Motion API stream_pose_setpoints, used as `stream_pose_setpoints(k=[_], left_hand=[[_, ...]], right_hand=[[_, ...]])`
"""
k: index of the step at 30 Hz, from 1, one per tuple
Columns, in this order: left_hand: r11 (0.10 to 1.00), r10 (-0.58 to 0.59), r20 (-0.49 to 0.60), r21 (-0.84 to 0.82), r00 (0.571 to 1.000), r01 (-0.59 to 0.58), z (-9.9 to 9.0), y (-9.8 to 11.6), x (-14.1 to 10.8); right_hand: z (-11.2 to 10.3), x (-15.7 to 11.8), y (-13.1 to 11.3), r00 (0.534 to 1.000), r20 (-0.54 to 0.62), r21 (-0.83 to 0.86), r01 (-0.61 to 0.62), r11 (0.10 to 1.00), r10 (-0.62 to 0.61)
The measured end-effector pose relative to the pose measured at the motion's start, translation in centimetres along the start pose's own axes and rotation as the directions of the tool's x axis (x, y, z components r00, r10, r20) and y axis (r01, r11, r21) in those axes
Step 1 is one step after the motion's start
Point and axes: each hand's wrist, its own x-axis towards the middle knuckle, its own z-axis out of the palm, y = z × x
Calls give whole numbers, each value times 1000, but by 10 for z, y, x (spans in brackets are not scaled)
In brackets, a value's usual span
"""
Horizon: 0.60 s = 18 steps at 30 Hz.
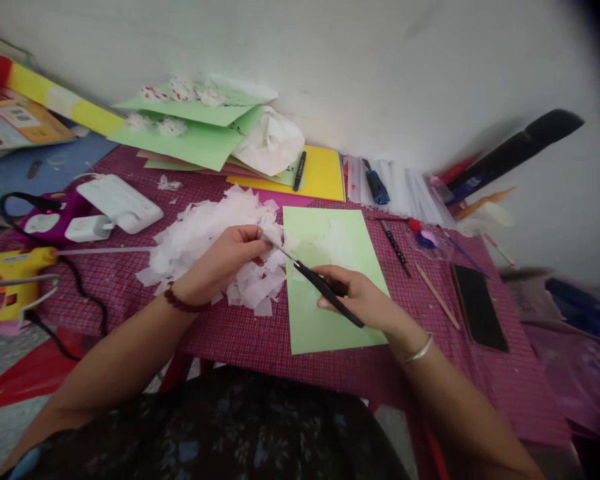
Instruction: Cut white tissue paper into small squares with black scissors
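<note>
My left hand (pixel 230 257) is closed in a pinch on a small piece of white tissue paper (pixel 274 233), above the right edge of a heap of white paper pieces (pixel 215 223). In my right hand (pixel 355 293) is a black-handled pair of scissors (pixel 325 291), seen nearly edge-on. Their thin metal blades point up and left and meet the paper at my left fingertips. Beneath the scissors lies a light green sheet (pixel 340 330). White bits and a wet-looking patch show on its upper part.
At left are a yellow glue gun (pixel 17 273), a purple power strip (pixel 45 217) and white plugs (pixel 120 203). Green cards (pixel 195 147) with white flowers lie at the back. On the right are a marker (pixel 396 243), a wooden stick (pixel 437 297) and a phone (pixel 479 307).
</note>
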Motion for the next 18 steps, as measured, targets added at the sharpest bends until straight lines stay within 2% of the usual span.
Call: stream_pose_setpoints(k=[4,9,12,14,16,18], left_hand=[[1000,8,7,12,1000,-8,-1,0,0],[993,93,-62,78,994,-88,-6,3,0],[970,197,-141,173,970,-172,-13,5,1],[936,281,-196,274,940,-223,-19,6,1],[889,363,-230,376,903,-261,-24,5,2],[836,450,-229,448,863,-317,-28,3,4]], right_hand=[[-2,0,0,1000,-6,-73,-13,997,13],[-8,0,-3,996,75,-259,75,963,-57],[-19,-6,-6,991,120,-216,91,972,-66],[-31,-15,-8,990,115,-137,95,986,-80],[-46,-29,-8,992,30,-28,120,992,-120],[-61,-44,-4,976,-146,86,175,981,-161]])
